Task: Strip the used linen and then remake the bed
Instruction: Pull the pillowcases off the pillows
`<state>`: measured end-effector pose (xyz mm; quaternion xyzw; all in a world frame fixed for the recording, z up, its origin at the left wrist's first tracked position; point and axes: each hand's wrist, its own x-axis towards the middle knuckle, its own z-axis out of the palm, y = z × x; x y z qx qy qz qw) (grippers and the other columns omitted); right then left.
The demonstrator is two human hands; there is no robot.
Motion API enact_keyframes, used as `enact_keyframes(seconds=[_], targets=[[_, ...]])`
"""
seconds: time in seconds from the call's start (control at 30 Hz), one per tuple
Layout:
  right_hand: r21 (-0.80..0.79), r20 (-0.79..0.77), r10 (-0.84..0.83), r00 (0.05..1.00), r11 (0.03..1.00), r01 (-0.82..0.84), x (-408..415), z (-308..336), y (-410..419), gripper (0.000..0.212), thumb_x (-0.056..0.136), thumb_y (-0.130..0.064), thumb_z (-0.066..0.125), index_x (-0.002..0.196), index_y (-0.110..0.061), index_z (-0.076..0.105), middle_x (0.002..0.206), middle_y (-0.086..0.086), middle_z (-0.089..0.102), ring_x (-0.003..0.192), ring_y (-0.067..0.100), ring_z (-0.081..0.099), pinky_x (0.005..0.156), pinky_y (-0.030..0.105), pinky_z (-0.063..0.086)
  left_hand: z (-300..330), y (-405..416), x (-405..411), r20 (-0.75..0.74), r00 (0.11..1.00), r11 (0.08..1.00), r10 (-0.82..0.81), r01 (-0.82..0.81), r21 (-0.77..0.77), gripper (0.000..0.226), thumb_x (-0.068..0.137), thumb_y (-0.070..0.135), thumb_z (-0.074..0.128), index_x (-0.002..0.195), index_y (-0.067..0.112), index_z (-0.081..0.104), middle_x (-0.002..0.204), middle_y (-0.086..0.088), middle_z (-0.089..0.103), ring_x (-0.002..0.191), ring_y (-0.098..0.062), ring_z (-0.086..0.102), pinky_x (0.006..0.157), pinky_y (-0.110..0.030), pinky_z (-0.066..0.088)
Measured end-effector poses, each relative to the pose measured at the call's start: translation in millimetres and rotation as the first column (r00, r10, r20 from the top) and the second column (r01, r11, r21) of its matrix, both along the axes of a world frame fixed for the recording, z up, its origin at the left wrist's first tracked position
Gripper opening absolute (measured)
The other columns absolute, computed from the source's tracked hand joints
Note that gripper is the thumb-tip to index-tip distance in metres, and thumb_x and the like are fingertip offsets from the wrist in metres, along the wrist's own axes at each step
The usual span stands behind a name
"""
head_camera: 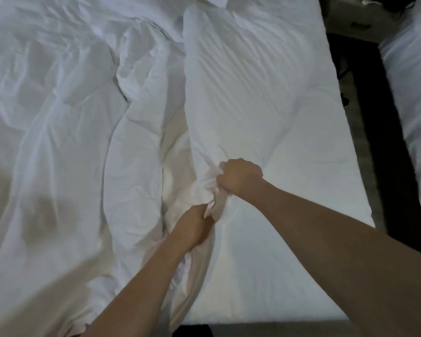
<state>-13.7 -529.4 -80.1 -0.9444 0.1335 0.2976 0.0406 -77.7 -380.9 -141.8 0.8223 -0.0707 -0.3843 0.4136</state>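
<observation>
A bed fills most of the view, its bare white surface showing on the right-hand side up to the right edge. Near the middle of the bed, the right hand is clenched in a fist round a bunched fold of the white sheet, which stretches in taut ridges from that fist toward the far end of the bed. Just nearer than it and slightly left, the left hand has its fingers curled tight round the same gathered cloth, so the two grips sit close together with a twisted tail of fabric between them. A rumpled white duvet lies heaped over the left half of the bed. Beyond the bed's right edge runs dark floor, and past that a second white bed.
</observation>
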Motion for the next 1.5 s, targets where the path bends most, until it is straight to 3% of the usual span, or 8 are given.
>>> enact_keyframes(seconds=[0.17,0.33,0.47,0.7,0.87,1.1,1.3,1.5], targets=[[-0.112,0.238,-0.182,0.954,0.971,0.213,31.0,63.4,-97.9,0.029,0.094,-0.025,0.046,0.107,-0.005,0.062,0.113,0.017,0.065,0.102,0.033,0.064,0.079,0.031,0.043,69.4,9.5,-2.6,0.011,0.992,0.974,-0.124,0.123,-0.193,0.031,0.084,0.006,0.053,0.058,0.018,0.043,0.049,0.015,0.048,0.046,0.000,0.040,0.048,-0.018,0.031],[-0.144,0.431,-0.338,0.836,0.889,0.434,48.8,115.0,-167.9,0.013,0.091,-0.006,0.055,0.099,0.002,0.060,0.102,0.017,0.066,0.097,0.035,0.064,0.071,0.035,0.043,133.9,11.4,-47.0,0.398,0.818,0.894,-0.416,0.447,0.017,0.029,0.090,0.029,0.054,0.071,0.010,0.046,0.070,-0.003,0.052,0.067,-0.016,0.049,0.062,-0.030,0.036],[-0.012,0.336,-0.490,0.804,0.851,0.524,20.8,113.1,-186.0,0.014,0.088,-0.010,0.054,0.077,-0.003,0.059,0.067,0.011,0.066,0.059,0.026,0.065,0.061,0.033,0.053,134.5,36.8,-72.6,0.194,0.853,0.850,-0.484,0.511,-0.125,0.037,0.084,0.029,0.059,0.061,0.015,0.034,0.058,0.006,0.039,0.055,-0.006,0.039,0.055,-0.023,0.028],[0.295,0.075,-0.565,0.822,0.800,0.523,-76.1,81.1,-157.5,0.028,0.087,-0.023,0.043,0.085,0.001,0.059,0.083,0.017,0.070,0.069,0.031,0.071,0.068,0.039,0.058,46.2,-13.7,-52.6,-0.474,0.851,0.968,-0.226,0.250,-0.012,0.031,0.070,0.046,0.065,0.089,0.022,0.064,0.091,0.006,0.058,0.085,-0.015,0.053,0.073,-0.034,0.044],[0.342,-0.047,-0.486,0.873,0.813,0.471,-146.2,59.9,-160.5,0.023,0.089,-0.027,0.048,0.072,-0.011,0.047,0.071,0.005,0.056,0.068,0.023,0.056,0.062,0.031,0.041,-34.5,-101.7,-16.1,-0.125,0.943,0.923,0.309,-0.265,0.279,0.092,0.074,0.046,0.071,0.148,0.021,0.023,0.144,-0.013,0.034,0.129,-0.035,0.038,0.103,-0.041,0.039],[0.342,-0.064,-0.545,0.836,0.775,0.532,-207.9,62.1,-182.3,0.030,0.091,-0.037,0.050,0.115,-0.019,0.054,0.098,-0.002,0.061,0.088,0.013,0.058,0.077,0.033,0.046,-41.5,-114.9,-25.0,-0.184,0.755,0.772,0.629,-0.635,0.031,0.053,0.081,0.006,0.070,0.129,0.001,0.049,0.120,-0.016,0.060,0.097,-0.029,0.059,0.072,-0.031,0.051],[0.624,0.077,-0.517,0.853,0.692,0.363,-166.8,113.7,-118.5,0.044,0.094,-0.042,0.047,0.132,-0.020,0.047,0.123,-0.001,0.056,0.096,0.014,0.057,0.076,0.029,0.043,121.0,-71.2,-116.6,0.237,0.961,0.987,0.142,-0.121,-0.102,0.014,0.089,0.028,0.068,0.100,0.019,0.067,0.097,0.004,0.069,0.091,-0.016,0.064,0.078,-0.027,0.045],[0.310,0.051,-0.354,0.934,0.895,0.322,-147.5,123.6,-74.4,0.094,0.072,-0.068,0.064,0.141,-0.014,0.030,0.127,0.008,0.050,0.118,0.029,0.049,0.084,0.036,0.043,190.4,-25.2,-193.1,0.717,0.488,0.846,-0.498,0.454,0.279,0.039,0.074,0.033,0.069,0.071,0.029,0.030,0.055,0.004,0.052,0.048,-0.015,0.048,0.044,-0.026,0.025]])
